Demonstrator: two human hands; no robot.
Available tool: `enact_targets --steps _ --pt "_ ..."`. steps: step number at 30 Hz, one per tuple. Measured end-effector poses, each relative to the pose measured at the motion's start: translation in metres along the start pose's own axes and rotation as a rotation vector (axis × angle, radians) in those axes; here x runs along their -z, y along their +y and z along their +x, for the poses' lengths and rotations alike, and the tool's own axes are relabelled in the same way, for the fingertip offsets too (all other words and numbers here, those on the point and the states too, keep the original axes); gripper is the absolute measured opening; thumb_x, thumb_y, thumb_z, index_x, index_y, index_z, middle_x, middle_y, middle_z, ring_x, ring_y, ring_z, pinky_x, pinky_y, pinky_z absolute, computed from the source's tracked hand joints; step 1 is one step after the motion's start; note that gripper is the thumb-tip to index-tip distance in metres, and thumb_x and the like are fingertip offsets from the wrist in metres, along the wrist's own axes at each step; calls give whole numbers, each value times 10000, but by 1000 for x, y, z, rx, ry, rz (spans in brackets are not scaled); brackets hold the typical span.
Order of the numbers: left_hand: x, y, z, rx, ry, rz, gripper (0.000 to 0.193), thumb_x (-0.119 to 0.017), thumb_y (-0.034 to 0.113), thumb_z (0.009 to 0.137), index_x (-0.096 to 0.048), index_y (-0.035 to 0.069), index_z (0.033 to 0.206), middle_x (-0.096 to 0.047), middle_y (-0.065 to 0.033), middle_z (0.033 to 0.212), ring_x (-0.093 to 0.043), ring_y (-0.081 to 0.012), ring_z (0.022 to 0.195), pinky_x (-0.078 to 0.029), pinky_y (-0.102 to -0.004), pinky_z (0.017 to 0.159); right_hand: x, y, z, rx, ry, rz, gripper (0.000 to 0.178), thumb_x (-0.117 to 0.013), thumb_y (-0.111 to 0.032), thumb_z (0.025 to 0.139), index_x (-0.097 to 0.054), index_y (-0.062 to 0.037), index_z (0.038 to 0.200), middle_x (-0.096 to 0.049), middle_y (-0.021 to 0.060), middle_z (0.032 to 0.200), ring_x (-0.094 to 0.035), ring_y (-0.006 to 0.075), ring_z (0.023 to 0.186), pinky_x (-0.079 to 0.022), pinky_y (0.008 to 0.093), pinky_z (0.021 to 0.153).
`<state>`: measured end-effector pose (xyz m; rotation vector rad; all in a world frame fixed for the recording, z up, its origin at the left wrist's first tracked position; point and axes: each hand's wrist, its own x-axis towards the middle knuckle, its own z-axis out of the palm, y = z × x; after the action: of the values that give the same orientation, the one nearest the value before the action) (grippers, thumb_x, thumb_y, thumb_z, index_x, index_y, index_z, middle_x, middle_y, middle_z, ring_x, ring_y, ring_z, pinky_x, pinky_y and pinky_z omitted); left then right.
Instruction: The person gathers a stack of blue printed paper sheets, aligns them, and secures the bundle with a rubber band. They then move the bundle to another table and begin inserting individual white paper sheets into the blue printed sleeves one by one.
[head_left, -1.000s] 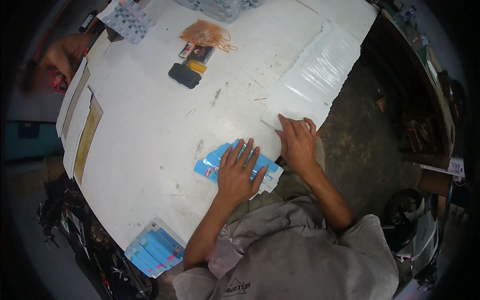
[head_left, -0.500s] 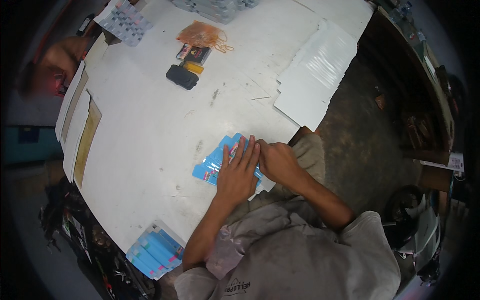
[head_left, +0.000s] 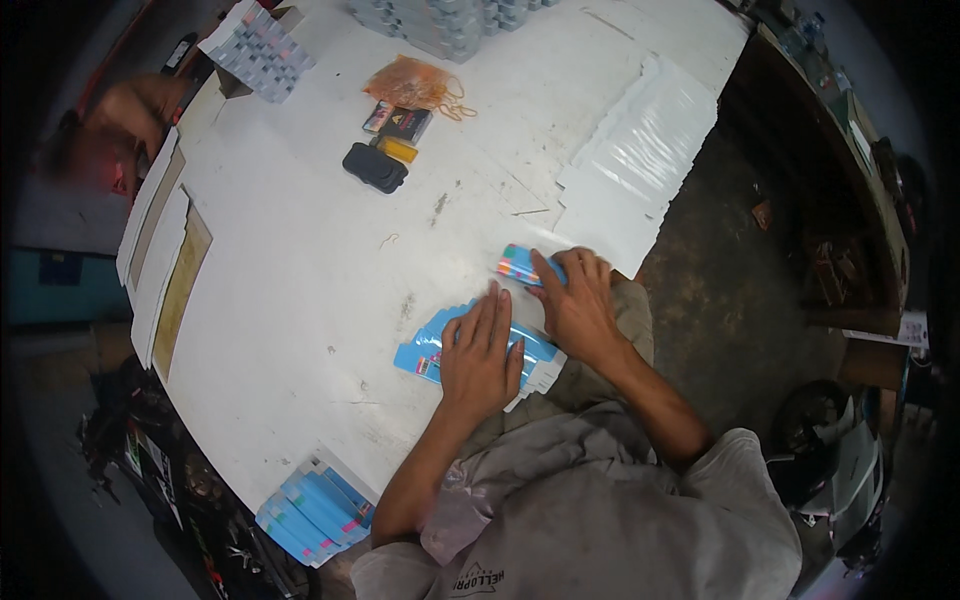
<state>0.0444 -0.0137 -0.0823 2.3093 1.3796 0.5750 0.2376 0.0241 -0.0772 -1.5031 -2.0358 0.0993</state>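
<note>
Flat, glossy blue cardboard carton pieces (head_left: 540, 348) lie fanned at the table's near edge, with white stepped tabs on their right side. My left hand (head_left: 482, 358) rests on them, palm down, its fingers stretched out. Just beyond, my right hand (head_left: 582, 300) is closed on a narrow blue carton (head_left: 515, 262) with coloured marks along its end. This carton is on or just above the table; which of the two I cannot tell. Part of it is hidden behind my right fingers.
A stack of blue cartons (head_left: 315, 505) sits at the table's lower left corner. White sheets (head_left: 630, 160) cover the right edge. Farther off lie a black case (head_left: 375, 167), a yellow item (head_left: 398, 149), an orange bag (head_left: 410, 82) and grey stacks (head_left: 430, 25). Another person (head_left: 125, 125) is at far left.
My right hand has moved away from beside my left fingers, up and to the right, and now has the narrow blue carton. The left hand stays flat on the pieces.
</note>
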Motion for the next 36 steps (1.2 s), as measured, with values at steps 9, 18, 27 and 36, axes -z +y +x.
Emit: enact_targets --steps 9,18,27,36 --pt "12 -5 5 -100 -181 79 795 -643 252 862 -407 -12 1573 -315 -265 1665 -274 -464 1549 -155 -633 1257 26 -1 12 -101 -6 -292 272 -684 -117 919 -670 -12 1170 -682 200 913 -678 375 845 -542 488 876" --pt "13 -10 10 -131 -258 25 696 -587 404 997 -434 19 1556 -318 -277 1654 -281 -481 1536 -175 -638 1243 11 8 -5 -85 2 67 404 -696 -24 873 -655 -1 1274 -665 146 972 -641 307 870 -489 460 800" --pt "12 -2 11 -189 -193 340 742 -672 299 909 -454 -41 1532 -344 -228 1662 -312 -406 1545 -209 -624 1244 8 -3 -14 -186 -388 133 386 -674 -99 903 -654 6 1274 -706 250 1002 -688 389 1041 -519 556 872" --pt "11 -3 10 -143 -118 -32 934 -685 544 907 -377 -44 1564 -319 -289 1651 -264 -461 1553 -146 -636 1251 38 20 10 -322 -109 111 418 -713 -149 959 -652 0 1344 -687 194 1235 -657 301 1127 -466 520 1021"
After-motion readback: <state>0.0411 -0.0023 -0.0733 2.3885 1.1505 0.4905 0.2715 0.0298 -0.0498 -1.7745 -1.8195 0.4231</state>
